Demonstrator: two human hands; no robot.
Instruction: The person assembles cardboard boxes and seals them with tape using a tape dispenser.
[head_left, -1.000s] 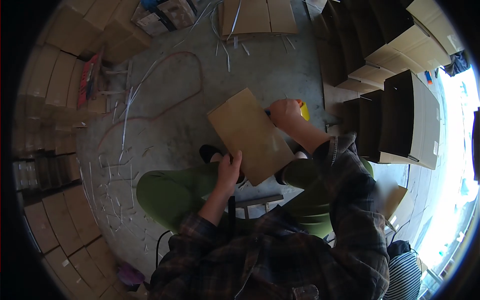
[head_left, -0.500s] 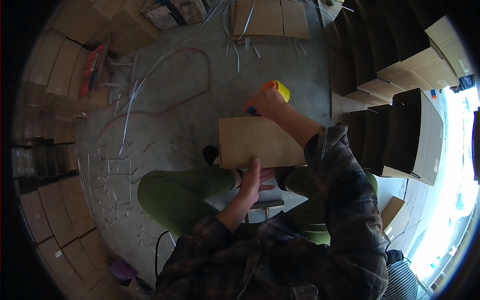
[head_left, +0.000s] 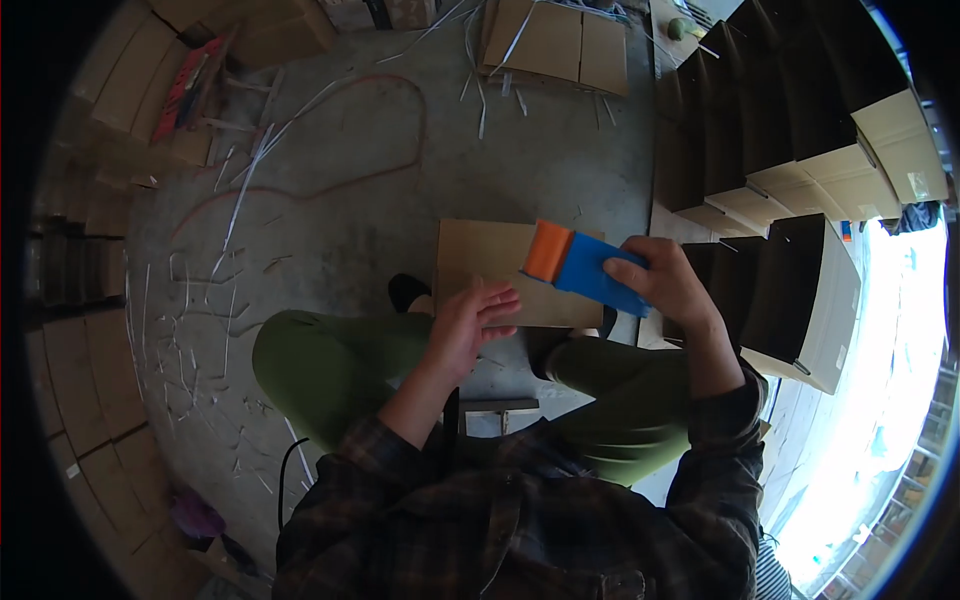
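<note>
A brown cardboard box [head_left: 478,250] sits in front of my knees, between my feet. Over its right half, my right hand [head_left: 664,282] grips a blue and orange tape dispenser [head_left: 598,272], thumb pressed on the blue body and the orange end pointing left. My left hand [head_left: 474,322] is at the box's front left edge, holding nothing. Its fingers are apart and reach over the cardboard toward the dispenser.
Dark open-topped cartons [head_left: 790,300] are lined up on the right. A flattened cardboard stack [head_left: 555,45] lies at the far side. Stacked cartons [head_left: 85,400] line the left. White strap scraps [head_left: 190,360] and a reddish hose [head_left: 419,120] lie on the floor.
My right hand has drawn the tape dispenser back from the box's far edge, toward me and right, turning it over. My left hand has lifted off the box and shifted left.
</note>
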